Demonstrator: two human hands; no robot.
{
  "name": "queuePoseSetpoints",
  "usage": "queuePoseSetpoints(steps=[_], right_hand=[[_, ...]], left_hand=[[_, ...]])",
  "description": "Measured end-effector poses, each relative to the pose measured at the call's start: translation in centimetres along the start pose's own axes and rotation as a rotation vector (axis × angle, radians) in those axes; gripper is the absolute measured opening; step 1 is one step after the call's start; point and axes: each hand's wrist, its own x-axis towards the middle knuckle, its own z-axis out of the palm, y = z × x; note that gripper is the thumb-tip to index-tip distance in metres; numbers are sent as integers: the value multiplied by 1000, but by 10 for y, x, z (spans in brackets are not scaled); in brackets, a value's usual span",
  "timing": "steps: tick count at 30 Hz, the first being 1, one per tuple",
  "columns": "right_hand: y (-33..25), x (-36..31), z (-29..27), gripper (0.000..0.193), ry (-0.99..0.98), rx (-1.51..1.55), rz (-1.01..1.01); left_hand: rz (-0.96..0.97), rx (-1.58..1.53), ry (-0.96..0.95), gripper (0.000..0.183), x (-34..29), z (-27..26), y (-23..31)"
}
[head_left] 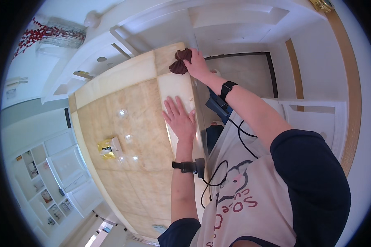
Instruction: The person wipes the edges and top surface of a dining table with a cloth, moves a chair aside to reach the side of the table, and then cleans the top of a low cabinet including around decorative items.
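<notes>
A dark maroon cloth (pixel 179 61) is bunched up at the corner of a marble-look table (pixel 123 101). My right hand (pixel 198 65) grips the cloth from its right side, fingers closed round it. Lower down, my left hand (pixel 180 117) lies flat on the pale border of the tabletop, its fingers spread and nothing in it. Each wrist carries a black strap with a small device and a cable.
A yellow packet of tissues (pixel 108 148) lies on the tabletop left of my left hand. White cabinets (pixel 226 24) stand beyond the table's far end. A glass vase (pixel 62 33) with red-berried twigs is at the upper left; a shelf unit (pixel 39 187) stands at the lower left.
</notes>
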Motion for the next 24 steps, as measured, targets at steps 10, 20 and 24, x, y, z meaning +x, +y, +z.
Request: queuePoseSetpoints(steps=[10, 20, 24], right_hand=[[29, 19, -6, 47, -184, 159, -68], [114, 44, -27, 49, -468, 314, 163], [189, 30, -8, 49, -412, 136, 180]], left_hand=[[-141, -222, -18, 67, 17, -13, 22], [-417, -1317, -24, 58, 86, 91, 155], [-874, -1729, -180, 70, 90, 187, 126]])
